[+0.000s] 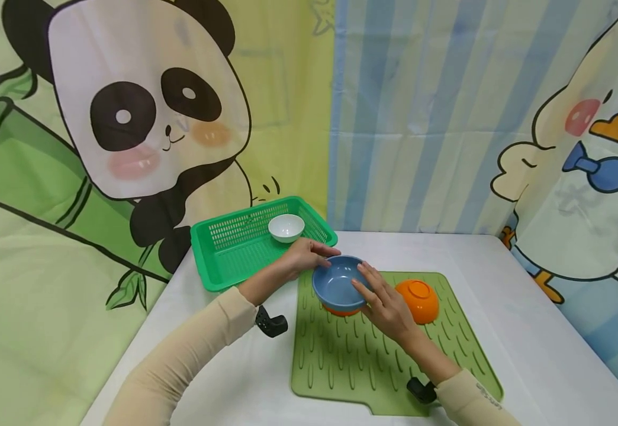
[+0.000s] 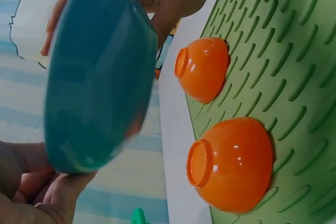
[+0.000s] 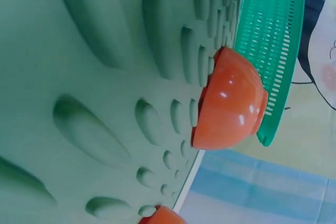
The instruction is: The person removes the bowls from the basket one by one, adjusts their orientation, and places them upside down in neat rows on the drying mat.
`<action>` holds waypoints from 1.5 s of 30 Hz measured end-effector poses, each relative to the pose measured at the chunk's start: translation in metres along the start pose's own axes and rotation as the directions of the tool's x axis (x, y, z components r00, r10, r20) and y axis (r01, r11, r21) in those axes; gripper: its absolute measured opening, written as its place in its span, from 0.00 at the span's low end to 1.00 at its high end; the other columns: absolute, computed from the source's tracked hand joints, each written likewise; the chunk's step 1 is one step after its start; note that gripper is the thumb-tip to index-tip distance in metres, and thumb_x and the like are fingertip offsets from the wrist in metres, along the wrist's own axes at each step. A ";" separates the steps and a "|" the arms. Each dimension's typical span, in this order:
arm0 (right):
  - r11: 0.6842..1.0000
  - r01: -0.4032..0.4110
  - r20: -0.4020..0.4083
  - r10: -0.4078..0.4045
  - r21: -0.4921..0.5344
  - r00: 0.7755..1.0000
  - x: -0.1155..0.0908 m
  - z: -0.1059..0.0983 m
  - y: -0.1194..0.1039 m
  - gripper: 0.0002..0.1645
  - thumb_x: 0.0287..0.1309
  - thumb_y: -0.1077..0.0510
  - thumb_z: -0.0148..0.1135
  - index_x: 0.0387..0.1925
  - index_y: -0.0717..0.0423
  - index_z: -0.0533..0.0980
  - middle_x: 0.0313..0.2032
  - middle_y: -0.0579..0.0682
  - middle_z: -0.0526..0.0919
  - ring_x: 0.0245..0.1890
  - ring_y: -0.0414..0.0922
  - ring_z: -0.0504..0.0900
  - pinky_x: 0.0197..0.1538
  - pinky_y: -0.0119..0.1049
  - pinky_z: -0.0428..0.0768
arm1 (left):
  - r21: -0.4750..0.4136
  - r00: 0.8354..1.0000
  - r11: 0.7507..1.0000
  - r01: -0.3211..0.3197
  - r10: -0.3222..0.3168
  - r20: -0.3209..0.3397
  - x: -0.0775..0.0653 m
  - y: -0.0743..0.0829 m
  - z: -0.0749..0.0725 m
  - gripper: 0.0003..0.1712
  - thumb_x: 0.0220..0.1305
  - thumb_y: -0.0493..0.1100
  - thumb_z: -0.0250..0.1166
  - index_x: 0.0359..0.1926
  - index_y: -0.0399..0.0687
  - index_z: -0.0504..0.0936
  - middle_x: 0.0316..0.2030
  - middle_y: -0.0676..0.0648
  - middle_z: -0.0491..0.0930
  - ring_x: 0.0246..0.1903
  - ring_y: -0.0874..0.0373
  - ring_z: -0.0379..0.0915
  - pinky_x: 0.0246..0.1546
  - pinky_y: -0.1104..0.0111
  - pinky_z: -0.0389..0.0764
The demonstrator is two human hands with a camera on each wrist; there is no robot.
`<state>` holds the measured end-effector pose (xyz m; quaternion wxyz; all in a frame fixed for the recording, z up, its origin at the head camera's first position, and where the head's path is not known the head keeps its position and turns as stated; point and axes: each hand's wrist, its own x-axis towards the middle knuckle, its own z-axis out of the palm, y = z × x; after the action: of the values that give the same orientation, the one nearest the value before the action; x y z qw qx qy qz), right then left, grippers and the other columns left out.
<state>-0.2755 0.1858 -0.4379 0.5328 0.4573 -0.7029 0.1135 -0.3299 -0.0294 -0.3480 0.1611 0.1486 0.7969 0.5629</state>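
Note:
A blue bowl (image 1: 339, 285) is held above the green mat between both hands, its inside facing up toward the head camera. My left hand (image 1: 308, 254) pinches its left rim with thumb and fingers. On the right side, my right hand (image 1: 390, 306) grips the rim, fingers reaching over the edge. The left wrist view shows the bowl's smooth outer side (image 2: 100, 77) between the two hands. Two orange bowls lie upside down on the mat: one (image 1: 421, 300) right of the right hand, the other (image 2: 233, 163) mostly hidden behind the blue bowl in the head view.
The green drying mat (image 1: 341, 367) has raised ridges and lies on a white table (image 1: 234, 361). A green plastic basket (image 1: 218, 260) stands at the back left, holding a white bowl (image 1: 286, 228). Printed curtains (image 1: 421, 118) hang behind the table.

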 end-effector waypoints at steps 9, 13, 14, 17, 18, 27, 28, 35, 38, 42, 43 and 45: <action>0.930 -0.320 0.048 0.316 0.184 0.947 0.003 -0.015 -0.002 0.37 0.57 0.44 0.60 0.58 0.68 0.68 0.56 0.60 0.74 0.45 0.55 0.80 0.46 0.35 0.78 | -0.174 0.981 0.973 -0.149 0.167 0.096 -0.004 -0.033 -0.006 0.28 0.64 0.56 0.56 0.59 0.45 0.74 0.53 0.41 0.75 0.48 0.54 0.76 0.48 0.63 0.75; 0.804 -0.516 0.140 0.498 0.295 0.856 0.008 -0.021 -0.006 0.42 0.44 0.53 0.73 0.59 0.66 0.67 0.52 0.60 0.76 0.43 0.55 0.81 0.45 0.33 0.78 | -0.145 0.915 0.915 -0.378 0.393 0.094 -0.008 -0.044 -0.010 0.32 0.66 0.57 0.52 0.63 0.43 0.67 0.56 0.39 0.72 0.55 0.52 0.70 0.54 0.61 0.70; 0.765 -0.564 0.174 0.538 0.311 0.825 0.009 -0.023 -0.007 0.43 0.40 0.56 0.75 0.59 0.65 0.67 0.51 0.61 0.77 0.43 0.55 0.81 0.44 0.34 0.79 | -0.104 0.876 0.880 -0.464 0.473 0.090 -0.009 -0.046 -0.011 0.33 0.66 0.56 0.54 0.65 0.41 0.65 0.57 0.39 0.71 0.57 0.51 0.68 0.56 0.60 0.69; 0.651 -0.680 0.269 0.625 0.339 0.732 0.015 -0.029 -0.014 0.45 0.36 0.65 0.76 0.59 0.65 0.67 0.48 0.64 0.78 0.41 0.55 0.82 0.39 0.37 0.81 | 0.127 0.694 0.682 -0.720 0.712 0.106 -0.013 -0.050 -0.013 0.43 0.57 0.56 0.65 0.66 0.38 0.60 0.62 0.38 0.65 0.62 0.49 0.60 0.59 0.58 0.65; 0.622 -0.701 0.293 0.638 0.350 0.712 0.019 -0.032 -0.017 0.44 0.36 0.67 0.75 0.59 0.67 0.67 0.46 0.65 0.78 0.40 0.55 0.82 0.38 0.38 0.81 | 0.211 0.622 0.591 -0.778 0.773 0.129 -0.014 -0.050 -0.014 0.49 0.51 0.56 0.69 0.67 0.36 0.59 0.63 0.38 0.63 0.63 0.48 0.58 0.60 0.57 0.64; 0.493 -0.767 0.404 0.655 0.411 0.638 0.042 -0.047 -0.029 0.37 0.42 0.69 0.70 0.57 0.73 0.66 0.44 0.66 0.80 0.39 0.54 0.82 0.39 0.38 0.81 | 0.659 0.223 -0.171 -0.732 0.855 0.469 -0.022 -0.055 -0.011 0.63 0.42 0.70 0.67 0.72 0.48 0.46 0.66 0.40 0.56 0.64 0.44 0.53 0.62 0.53 0.58; 0.493 -0.766 0.404 0.654 0.412 0.639 0.042 -0.047 -0.029 0.37 0.42 0.69 0.70 0.57 0.73 0.67 0.44 0.66 0.80 0.39 0.54 0.82 0.38 0.38 0.81 | 0.670 0.202 -0.214 -0.711 0.850 0.486 -0.021 -0.056 -0.010 0.62 0.44 0.68 0.67 0.72 0.48 0.46 0.66 0.40 0.58 0.64 0.45 0.54 0.61 0.53 0.59; 0.483 -0.764 0.415 0.646 0.428 0.641 0.040 -0.046 -0.030 0.37 0.42 0.69 0.70 0.57 0.71 0.67 0.44 0.66 0.79 0.39 0.54 0.82 0.39 0.35 0.81 | 0.681 0.077 -0.392 -0.619 0.832 0.549 -0.018 -0.058 -0.004 0.50 0.50 0.58 0.69 0.67 0.40 0.57 0.63 0.38 0.63 0.62 0.47 0.59 0.60 0.57 0.63; 0.478 -0.768 0.419 0.649 0.426 0.635 0.041 -0.046 -0.031 0.37 0.42 0.70 0.70 0.57 0.71 0.67 0.44 0.66 0.79 0.39 0.54 0.82 0.39 0.35 0.81 | 0.669 0.048 -0.400 -0.627 0.837 0.546 -0.016 -0.059 -0.003 0.48 0.50 0.56 0.70 0.66 0.39 0.59 0.62 0.37 0.65 0.61 0.47 0.61 0.60 0.58 0.63; 0.491 -0.763 0.417 0.642 0.421 0.643 0.042 -0.046 -0.031 0.39 0.42 0.70 0.70 0.58 0.71 0.65 0.46 0.67 0.78 0.40 0.54 0.82 0.39 0.39 0.81 | 0.653 0.045 -0.370 -0.661 0.849 0.526 -0.017 -0.059 -0.003 0.49 0.48 0.54 0.72 0.65 0.38 0.60 0.61 0.37 0.65 0.61 0.46 0.61 0.59 0.59 0.65; 0.506 -0.755 0.413 0.634 0.417 0.653 0.043 -0.047 -0.031 0.40 0.42 0.70 0.70 0.59 0.71 0.65 0.47 0.67 0.77 0.40 0.54 0.82 0.40 0.39 0.81 | 0.650 0.053 -0.351 -0.674 0.855 0.516 -0.018 -0.060 -0.004 0.49 0.47 0.53 0.73 0.65 0.38 0.60 0.61 0.37 0.65 0.61 0.46 0.61 0.59 0.59 0.65; 0.540 -0.733 0.404 0.613 0.413 0.679 0.045 -0.048 -0.031 0.44 0.40 0.70 0.71 0.62 0.71 0.62 0.52 0.67 0.74 0.44 0.55 0.80 0.43 0.39 0.80 | 0.648 0.083 -0.300 -0.700 0.867 0.491 -0.020 -0.061 -0.004 0.51 0.44 0.53 0.75 0.65 0.38 0.60 0.62 0.37 0.65 0.62 0.46 0.60 0.59 0.59 0.65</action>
<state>-0.2219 0.1760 -0.3905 0.2159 0.2903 -0.8132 0.4559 -0.3167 -0.0602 -0.4025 -0.4246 0.6406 0.6328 0.0941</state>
